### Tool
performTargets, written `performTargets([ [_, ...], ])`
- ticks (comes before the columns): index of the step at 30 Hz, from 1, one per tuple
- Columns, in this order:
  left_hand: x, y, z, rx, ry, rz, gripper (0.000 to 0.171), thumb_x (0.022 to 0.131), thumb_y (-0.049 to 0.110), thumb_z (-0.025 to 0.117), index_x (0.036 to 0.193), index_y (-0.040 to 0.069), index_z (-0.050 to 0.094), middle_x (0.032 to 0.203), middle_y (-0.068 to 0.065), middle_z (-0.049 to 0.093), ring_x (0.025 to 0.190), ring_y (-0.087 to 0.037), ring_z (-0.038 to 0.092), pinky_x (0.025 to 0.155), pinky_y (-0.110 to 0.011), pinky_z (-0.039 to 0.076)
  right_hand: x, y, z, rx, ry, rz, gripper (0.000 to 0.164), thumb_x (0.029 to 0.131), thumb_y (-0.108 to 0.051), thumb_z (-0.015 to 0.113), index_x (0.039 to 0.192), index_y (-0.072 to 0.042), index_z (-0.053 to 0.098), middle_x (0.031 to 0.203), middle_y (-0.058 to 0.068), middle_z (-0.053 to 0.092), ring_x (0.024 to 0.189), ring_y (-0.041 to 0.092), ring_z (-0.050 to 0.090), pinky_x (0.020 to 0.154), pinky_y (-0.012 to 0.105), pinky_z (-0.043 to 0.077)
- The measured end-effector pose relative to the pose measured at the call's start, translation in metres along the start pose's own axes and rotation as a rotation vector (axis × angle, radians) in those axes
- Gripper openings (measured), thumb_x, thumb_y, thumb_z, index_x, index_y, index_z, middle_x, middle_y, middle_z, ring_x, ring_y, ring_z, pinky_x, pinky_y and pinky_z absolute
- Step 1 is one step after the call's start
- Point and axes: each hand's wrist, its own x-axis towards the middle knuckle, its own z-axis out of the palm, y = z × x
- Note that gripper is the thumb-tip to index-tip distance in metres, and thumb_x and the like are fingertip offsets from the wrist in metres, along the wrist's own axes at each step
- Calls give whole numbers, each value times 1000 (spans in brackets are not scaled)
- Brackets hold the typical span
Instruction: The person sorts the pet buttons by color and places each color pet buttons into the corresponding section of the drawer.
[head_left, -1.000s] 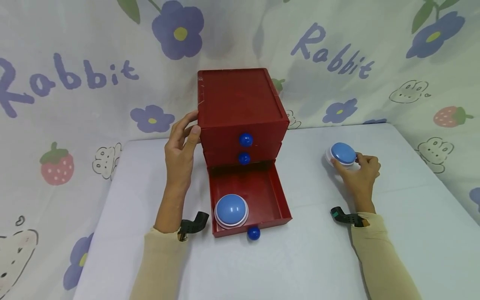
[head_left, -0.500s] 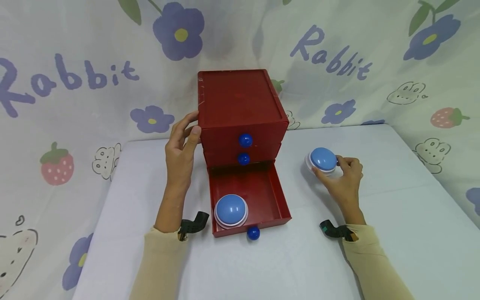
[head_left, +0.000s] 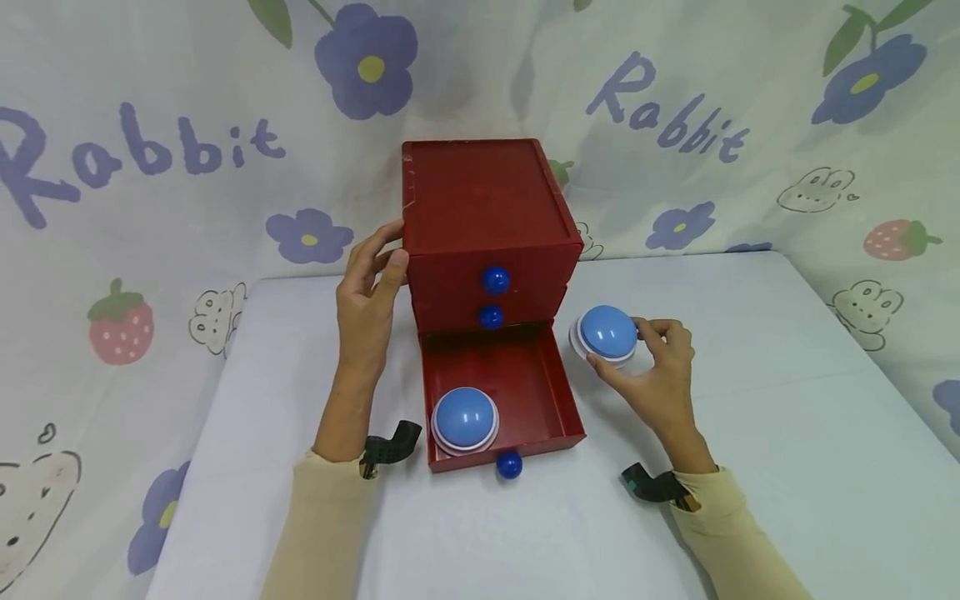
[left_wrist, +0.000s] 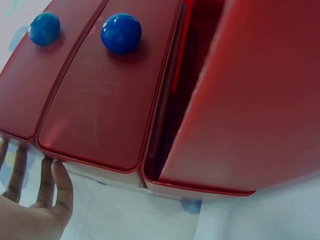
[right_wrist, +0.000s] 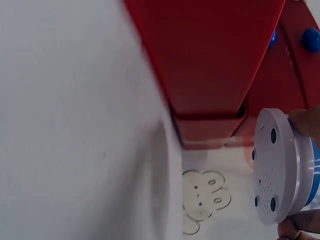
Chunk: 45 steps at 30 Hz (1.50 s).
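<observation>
A red drawer cabinet point(head_left: 480, 196) stands at the back of the table, its bottom drawer point(head_left: 525, 375) pulled out. One blue-domed push button with a white base point(head_left: 465, 418) sits in the drawer's front left corner. My left hand point(head_left: 367, 308) rests its fingers and thumb against the cabinet's left side. To the right of the cabinet, my right hand point(head_left: 660, 375) grips a second blue-domed push button point(head_left: 608, 333) by its rim, thumb on one side and fingers on the other. The right wrist view shows its white base point(right_wrist: 272, 165), with screw holes and speaker holes, held off the table.
The two upper drawers are closed, each with a blue knob point(head_left: 496, 280). Another blue knob point(head_left: 509, 465) sticks out from the open drawer's front. A white cloth point(head_left: 480, 533) covers the table, and a printed curtain point(head_left: 480, 67) hangs behind the cabinet.
My right hand has carried the second push button leftward across the table, close to the open drawer's right side. My left hand stays against the cabinet.
</observation>
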Motion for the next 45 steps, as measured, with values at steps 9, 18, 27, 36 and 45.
performTargets([
  [9, 1, 1, 2, 13, -1, -9, 41, 100, 19, 57, 141, 11, 58, 141, -3, 51, 121, -30, 49, 93, -28, 50, -6, -24, 1, 59, -39, -90, 70, 63, -25, 93, 123, -1, 65, 118, 15, 49, 122, 30, 42, 89, 54, 35],
  [18, 1, 0, 2, 6, -1, -2, 41, 101, 18, 57, 141, 10, 57, 141, -3, 51, 121, -31, 49, 93, -27, 50, -13, -36, 7, 79, -86, -122, 72, 63, -26, 93, 125, -2, 65, 117, 13, 50, 123, 29, 41, 93, 56, 30],
  [27, 0, 0, 1, 18, 3, 1, 41, 101, 19, 57, 141, 10, 58, 141, -3, 51, 121, -32, 49, 93, -27, 51, -18, -46, 12, 92, -132, -128, 73, 64, -29, 93, 126, -4, 65, 117, 10, 49, 124, 26, 40, 93, 54, 32],
  [36, 0, 0, 1, 12, 1, 1, 41, 101, 19, 57, 141, 10, 58, 141, -4, 51, 121, -31, 49, 93, -26, 51, -22, -50, 17, 110, -146, -175, 72, 64, -31, 93, 125, -5, 66, 115, 9, 50, 123, 26, 39, 92, 52, 30],
  [45, 0, 2, 1, 36, 2, -1, 41, 101, 18, 56, 141, 11, 58, 141, -3, 51, 122, -31, 48, 92, -27, 51, -25, -54, 22, 136, -158, -199, 72, 64, -32, 93, 126, -7, 66, 115, 9, 51, 121, 25, 40, 91, 51, 30],
])
